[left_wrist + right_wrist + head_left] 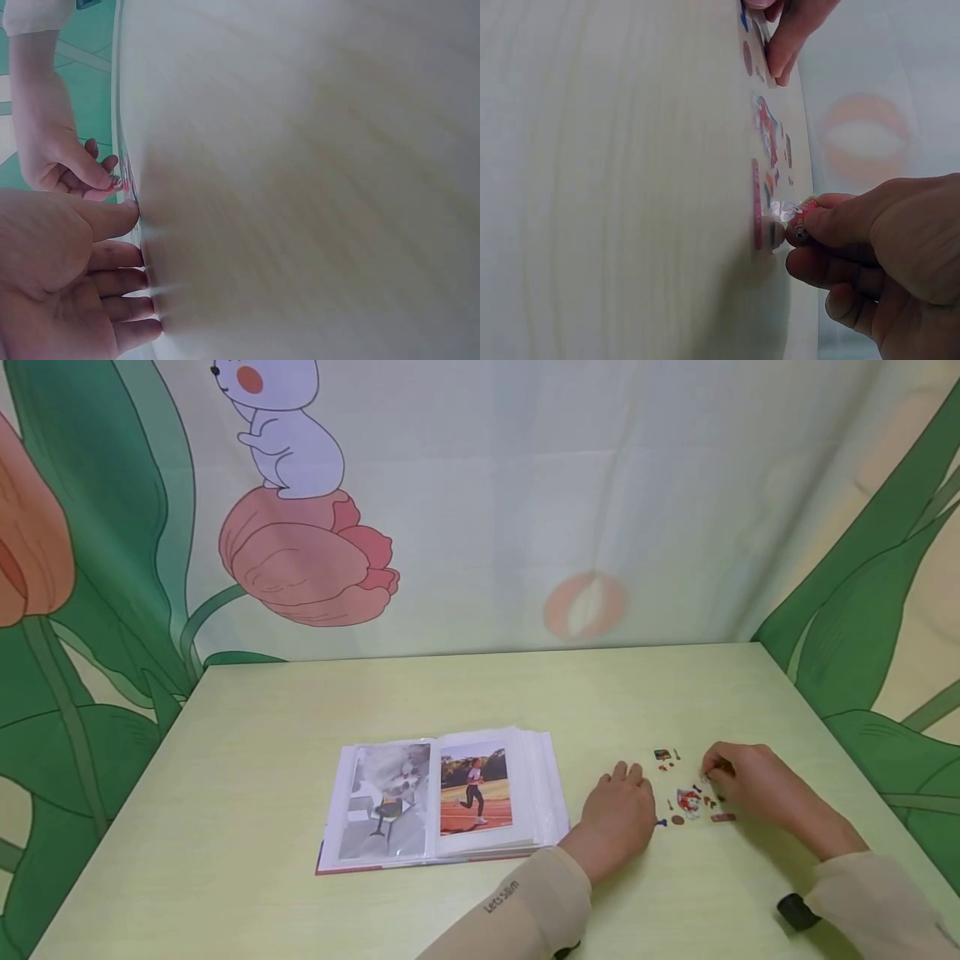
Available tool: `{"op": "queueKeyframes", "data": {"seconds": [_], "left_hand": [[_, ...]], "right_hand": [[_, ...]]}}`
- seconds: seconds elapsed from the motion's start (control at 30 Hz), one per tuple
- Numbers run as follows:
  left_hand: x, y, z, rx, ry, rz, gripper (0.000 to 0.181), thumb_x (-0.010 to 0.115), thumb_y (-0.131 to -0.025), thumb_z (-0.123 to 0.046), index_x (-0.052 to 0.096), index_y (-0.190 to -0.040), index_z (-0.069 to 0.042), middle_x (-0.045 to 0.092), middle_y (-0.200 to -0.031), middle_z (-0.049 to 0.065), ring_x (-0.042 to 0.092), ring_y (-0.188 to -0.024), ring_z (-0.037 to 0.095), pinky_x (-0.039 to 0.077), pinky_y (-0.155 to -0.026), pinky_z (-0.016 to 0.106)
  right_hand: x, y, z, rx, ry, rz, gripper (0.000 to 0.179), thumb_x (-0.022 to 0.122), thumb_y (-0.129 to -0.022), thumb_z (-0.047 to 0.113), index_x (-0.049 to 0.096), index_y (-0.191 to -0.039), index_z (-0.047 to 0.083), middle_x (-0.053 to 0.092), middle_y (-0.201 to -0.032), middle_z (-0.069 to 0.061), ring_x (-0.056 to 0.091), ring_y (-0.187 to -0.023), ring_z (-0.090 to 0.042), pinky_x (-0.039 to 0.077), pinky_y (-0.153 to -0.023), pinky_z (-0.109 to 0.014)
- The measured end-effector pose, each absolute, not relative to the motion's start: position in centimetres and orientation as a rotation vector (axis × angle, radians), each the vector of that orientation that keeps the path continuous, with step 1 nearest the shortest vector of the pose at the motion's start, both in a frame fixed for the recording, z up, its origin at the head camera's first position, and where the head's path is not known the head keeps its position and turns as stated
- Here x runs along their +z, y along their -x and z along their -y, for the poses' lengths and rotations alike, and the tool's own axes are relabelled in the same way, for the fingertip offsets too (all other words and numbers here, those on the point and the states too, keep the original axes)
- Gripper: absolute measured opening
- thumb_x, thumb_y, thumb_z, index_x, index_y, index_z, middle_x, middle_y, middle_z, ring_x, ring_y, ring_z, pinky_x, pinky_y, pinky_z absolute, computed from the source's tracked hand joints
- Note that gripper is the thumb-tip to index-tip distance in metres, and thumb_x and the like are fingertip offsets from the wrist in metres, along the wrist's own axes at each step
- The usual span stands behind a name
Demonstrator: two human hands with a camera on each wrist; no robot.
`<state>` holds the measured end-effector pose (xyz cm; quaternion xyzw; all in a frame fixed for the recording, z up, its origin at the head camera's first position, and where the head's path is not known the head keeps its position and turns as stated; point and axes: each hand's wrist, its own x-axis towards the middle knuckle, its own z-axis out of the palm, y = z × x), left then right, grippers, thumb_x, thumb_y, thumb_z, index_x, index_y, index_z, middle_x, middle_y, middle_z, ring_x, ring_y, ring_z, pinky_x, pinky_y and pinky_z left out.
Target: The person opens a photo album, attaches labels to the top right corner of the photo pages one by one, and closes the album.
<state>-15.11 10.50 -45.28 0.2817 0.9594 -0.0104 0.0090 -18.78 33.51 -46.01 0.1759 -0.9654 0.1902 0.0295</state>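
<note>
A person in beige sleeves works with two bare hands at a pale yellow-green tabletop. Toward the right lies a clear, thin sheet of small colourful stickers, between the two hands. The left hand rests at the sheet's left side, its fingers extended and slightly apart, tips down on the surface. The right hand is at the sheet's right side, thumb and fingers pinched on a small red-and-white sticker held just above the sheet. Among the stickers around it are a larger red-and-white figure, a brown round one, a blue bone shape and a pink bar. To the left — near the left hand — a white-paged photo album lies open: its left page shows a greyish picture, its right page a photo of a runner on a red track. Beyond the far edge hangs a pale fabric backdrop printed with pink tulips, green leaves and a white cartoon animal.
</note>
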Motion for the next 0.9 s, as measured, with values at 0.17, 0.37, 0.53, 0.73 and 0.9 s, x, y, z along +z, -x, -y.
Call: {"op": "queueKeyframes", "data": {"seconds": [0.17, 0.37, 0.53, 0.73, 0.9], "left_hand": [[-45.1, 15.2, -10.5, -0.057, -0.882, -2.988, 0.032, 0.057, -0.106, -0.035, 0.07, -0.127, -0.015, 0.058, -0.12, -0.005, 0.051, -0.113, 0.011, 0.046, -0.099, 0.024], [-45.1, 15.4, -10.4, -0.053, -0.87, -2.942, 0.043, 0.061, -0.103, -0.044, 0.065, -0.134, -0.015, 0.056, -0.129, -0.005, 0.049, -0.124, 0.011, 0.043, -0.106, 0.024], [-45.2, 15.6, -10.3, 0.022, -0.853, -2.896, 0.05, 0.062, -0.102, -0.045, 0.06, -0.141, -0.014, 0.054, -0.134, -0.005, 0.045, -0.133, 0.012, 0.039, -0.111, 0.026], [-44.8, 15.9, -9.8, 0.245, -0.801, -2.876, 0.051, 0.062, -0.104, -0.038, 0.057, -0.145, -0.008, 0.055, -0.146, -0.003, 0.047, -0.137, 0.012, 0.038, -0.112, 0.022], [-44.2, 16.0, -9.4, 0.408, -0.714, -2.854, 0.056, 0.062, -0.104, -0.035, 0.051, -0.151, -0.006, 0.045, -0.159, 0.0, 0.04, -0.145, 0.011, 0.037, -0.114, 0.022]], "right_hand": [[-45.9, 18.8, -33.8, 0.628, -0.53, 2.986, 0.017, 0.069, -0.091, -0.006, 0.069, -0.088, 0.011, 0.067, -0.085, 0.003, 0.056, -0.078, -0.015, 0.05, -0.068, -0.032], [-46.1, 18.9, -33.6, 0.665, -0.549, 2.99, 0.018, 0.069, -0.09, -0.008, 0.069, -0.089, 0.01, 0.066, -0.085, 0.003, 0.056, -0.078, -0.014, 0.05, -0.067, -0.029], [-46.2, 18.8, -33.4, 0.669, -0.551, 2.988, 0.019, 0.07, -0.089, -0.009, 0.068, -0.088, 0.01, 0.066, -0.084, 0.003, 0.056, -0.076, -0.014, 0.049, -0.065, -0.029], [-46.0, 18.6, -33.1, 0.668, -0.527, 3.002, 0.018, 0.072, -0.089, -0.008, 0.068, -0.088, 0.009, 0.066, -0.083, 0.003, 0.056, -0.076, -0.015, 0.051, -0.066, -0.03], [-45.9, 18.5, -32.9, 0.651, -0.523, 3.003, 0.017, 0.071, -0.089, -0.008, 0.068, -0.088, 0.009, 0.065, -0.083, 0.003, 0.055, -0.077, -0.015, 0.05, -0.067, -0.032]]}}
